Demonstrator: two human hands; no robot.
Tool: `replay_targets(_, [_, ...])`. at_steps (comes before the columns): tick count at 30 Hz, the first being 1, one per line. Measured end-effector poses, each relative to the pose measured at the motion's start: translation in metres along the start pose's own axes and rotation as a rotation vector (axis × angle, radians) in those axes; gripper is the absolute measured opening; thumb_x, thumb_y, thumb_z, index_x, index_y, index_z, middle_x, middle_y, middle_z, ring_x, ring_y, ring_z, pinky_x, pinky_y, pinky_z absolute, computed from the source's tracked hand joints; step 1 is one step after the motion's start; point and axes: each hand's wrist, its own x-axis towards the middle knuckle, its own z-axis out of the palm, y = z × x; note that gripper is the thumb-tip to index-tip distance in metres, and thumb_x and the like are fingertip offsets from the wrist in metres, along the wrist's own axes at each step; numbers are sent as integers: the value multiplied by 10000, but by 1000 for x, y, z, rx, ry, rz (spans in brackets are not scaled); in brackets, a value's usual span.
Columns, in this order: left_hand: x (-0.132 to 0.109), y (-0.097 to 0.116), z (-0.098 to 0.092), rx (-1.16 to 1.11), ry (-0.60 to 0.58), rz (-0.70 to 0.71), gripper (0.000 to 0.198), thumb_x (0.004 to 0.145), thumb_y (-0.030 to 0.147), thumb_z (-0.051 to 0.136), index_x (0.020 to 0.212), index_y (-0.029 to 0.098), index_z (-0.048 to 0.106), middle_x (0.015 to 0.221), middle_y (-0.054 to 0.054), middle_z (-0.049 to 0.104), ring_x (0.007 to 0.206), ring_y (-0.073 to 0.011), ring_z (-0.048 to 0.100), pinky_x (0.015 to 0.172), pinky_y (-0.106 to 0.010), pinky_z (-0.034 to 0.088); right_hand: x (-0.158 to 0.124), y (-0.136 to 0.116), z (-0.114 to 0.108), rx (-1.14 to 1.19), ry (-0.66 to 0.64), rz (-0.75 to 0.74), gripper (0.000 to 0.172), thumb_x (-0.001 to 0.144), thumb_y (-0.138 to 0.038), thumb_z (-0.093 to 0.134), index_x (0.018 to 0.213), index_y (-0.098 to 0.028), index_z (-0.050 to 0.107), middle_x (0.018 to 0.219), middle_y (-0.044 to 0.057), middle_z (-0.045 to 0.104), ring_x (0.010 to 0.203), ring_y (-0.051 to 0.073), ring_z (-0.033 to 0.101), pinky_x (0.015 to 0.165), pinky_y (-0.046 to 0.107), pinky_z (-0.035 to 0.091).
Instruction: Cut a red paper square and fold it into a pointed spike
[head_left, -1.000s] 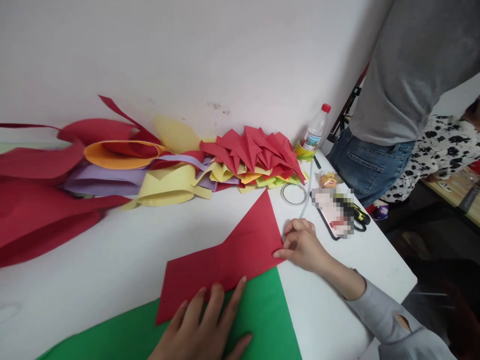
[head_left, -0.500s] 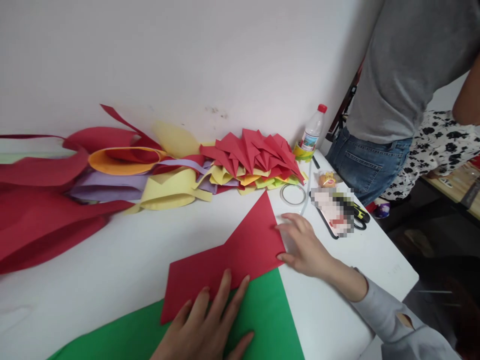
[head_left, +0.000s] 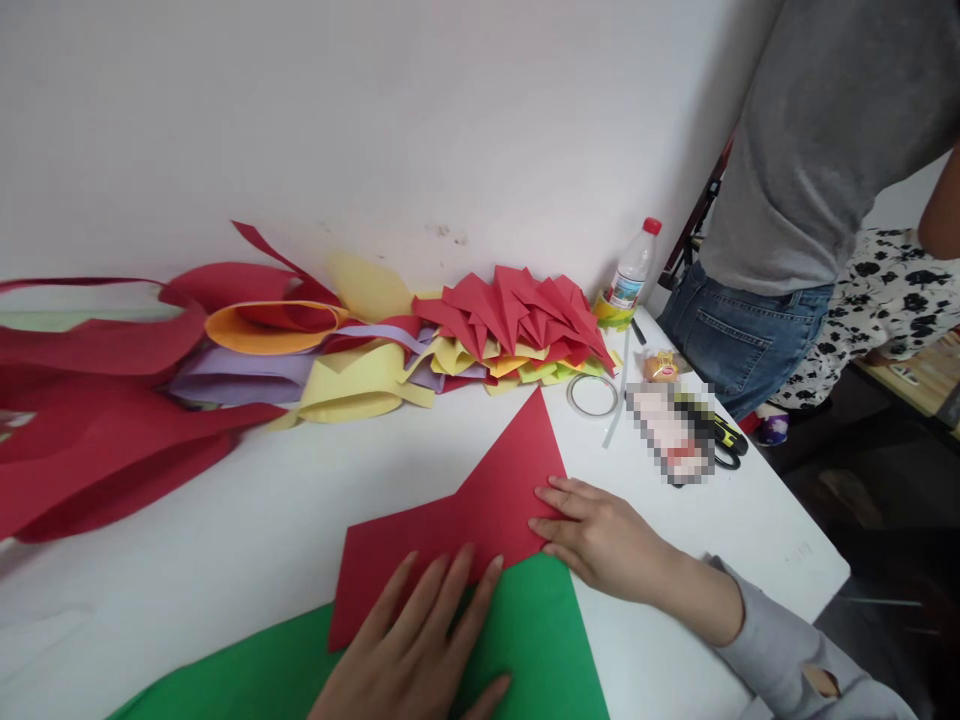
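Left hand (head_left: 420, 655) flat, fingers spread, fingertips pressing the near edge of the folded red paper (head_left: 469, 520); grips nothing. Right hand (head_left: 600, 535) also flat, fingers stretched out onto the paper's right edge, palm on the surface, nothing grasped. The red paper lies between and just far of both hands, its pointed flap aimed far-right. It overlaps a green sheet (head_left: 536, 630) under the left hand.

White surface (head_left: 225, 520) runs up to a white wall (head_left: 375, 120). Along the wall: stack of folded red paper pieces (head_left: 525, 310), with yellow sheets (head_left: 360, 385), a purple sheet (head_left: 240, 370), an orange curl (head_left: 266, 325) and big loose red sheets (head_left: 97, 440) to the left.

Right of the hands: clear tape roll (head_left: 592, 395), snack packet (head_left: 660, 366), a pixelated flat item (head_left: 670, 435), scissors (head_left: 726, 440) just beside it. Plastic bottle (head_left: 634, 265) with red cap upright at the far corner.

Another person (head_left: 795, 200), grey top and jeans, stands past the right edge.
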Motion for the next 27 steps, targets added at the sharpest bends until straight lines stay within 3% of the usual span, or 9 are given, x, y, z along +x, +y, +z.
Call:
replay_targets(3, [5,-7,1,-24,71,118,608,882,598,471,1341,211,566,1387,-94,569,1232,-306,525,1042,-435,335,0,1,1,-12,8,-7,319,967,-323,510,1182,-173,691,1335,114,605,1268,238,543,1113,362,421])
replay_targets(8, [6,-12,5,-65,28,121,653,886,618,446,1424,248,459,1437,-67,522,1291,-318,468,1070,-464,283,0,1,2,14,18,-18,312,965,-302,515,1181,-158,688,1332,135,604,1259,234,551,1109,362,426])
replay_targets(14, [5,-13,4,-110,-26,80,671,886,629,446,1466,300,371,1451,-42,508,1280,-352,469,1025,-506,322,5,13,-5,183,27,39,256,956,-276,536,1113,-165,705,1262,98,659,1223,203,572,1098,366,412])
replay_targets(18, [9,-19,1,-77,5,132,674,872,652,458,1433,278,438,1408,-32,554,1252,-351,491,986,-483,356,11,34,-10,288,-17,122,188,925,-203,582,1062,-235,707,1251,41,669,1245,206,538,1136,481,288])
replay_targets(22, [19,-24,6,-92,60,222,582,880,591,507,1347,247,556,1285,-44,649,1156,-321,565,988,-445,390,14,46,-8,351,-8,59,145,884,-218,658,1017,-233,713,1235,41,675,1212,196,548,1097,435,311])
replay_targets(25, [27,-25,12,-130,74,271,576,906,476,525,1403,187,488,1342,-54,609,1217,-290,526,983,-372,418,14,48,-4,341,27,31,132,876,-219,670,1000,-223,714,1213,44,686,1188,194,559,1069,403,335])
replay_targets(27, [30,-25,15,-159,50,279,612,909,451,526,1458,211,404,1404,-22,559,1280,-290,472,997,-359,410,14,48,-2,322,40,19,130,881,-223,666,1003,-223,712,1206,37,690,1187,188,556,1064,392,337])
